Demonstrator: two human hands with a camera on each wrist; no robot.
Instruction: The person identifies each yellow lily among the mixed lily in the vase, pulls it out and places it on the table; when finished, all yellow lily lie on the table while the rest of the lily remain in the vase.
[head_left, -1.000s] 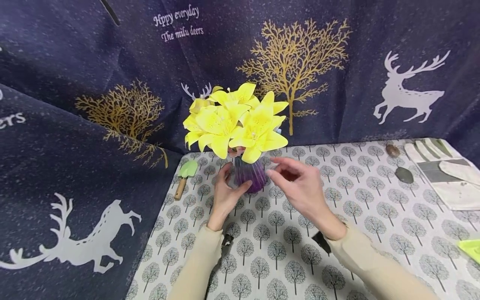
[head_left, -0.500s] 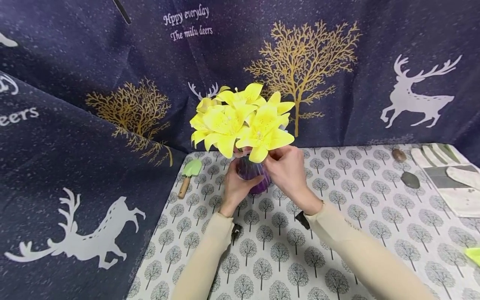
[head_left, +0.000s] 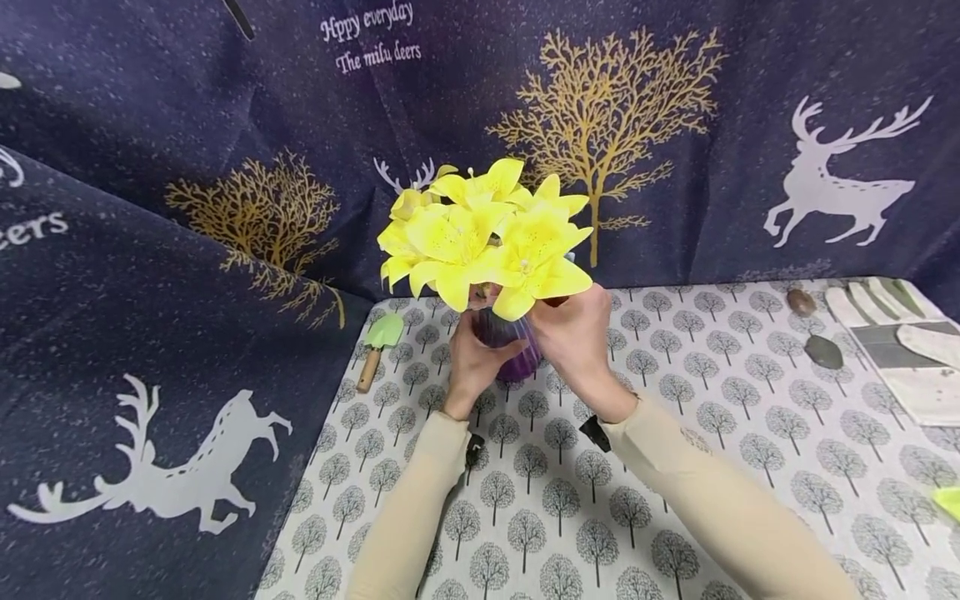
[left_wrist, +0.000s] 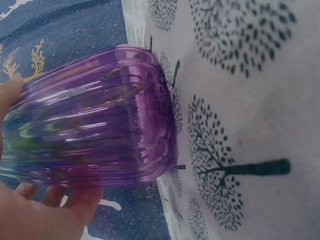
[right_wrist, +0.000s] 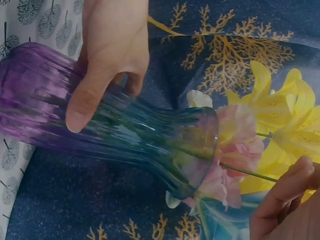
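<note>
A ribbed clear vase (right_wrist: pixel 125 125), purple at the base and blue-green at the neck, stands in the middle of the cloth. My left hand (head_left: pixel 474 360) grips its body from the left, thumb across the front. Yellow lilies (head_left: pixel 528 254) spread above the rim, and pink flowers (right_wrist: pixel 232 162) sit at the mouth. Stems show through the glass. My right hand (head_left: pixel 573 333) is up under the right-hand lily; its curled fingers meet a green stem (right_wrist: pixel 245 172) just outside the rim, as the right wrist view shows. Petals partly hide those fingertips in the head view.
A small green trowel (head_left: pixel 382 333) with a wooden handle lies to the left. At the back right are a brown stone (head_left: pixel 801 302), a grey stone (head_left: pixel 823 352) and striped gloves (head_left: pixel 896 337). A dark blue curtain (head_left: pixel 450 100) hangs behind.
My right hand has come in from beside the vase, up to the lilies, and its fingers have closed by the stem. My left hand has wrapped further round the vase. The view shifted slightly.
</note>
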